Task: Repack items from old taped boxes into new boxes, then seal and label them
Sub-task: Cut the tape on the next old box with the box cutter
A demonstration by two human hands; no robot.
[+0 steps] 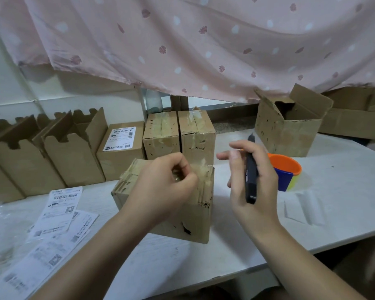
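Cardboard taped box point(191, 215) on the white tabletop point(236, 241): left hand point(165, 187) pinching its clear tape, right hand point(250, 180) clamped around a black pen point(251, 169).

soft, even indoor light, faint shadows, slight motion blur, wide-angle bending toward the edges.

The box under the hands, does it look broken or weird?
Yes. The box under the left hand looks worn: old tape is peeling on top, and its front has dark marks and a small tear.
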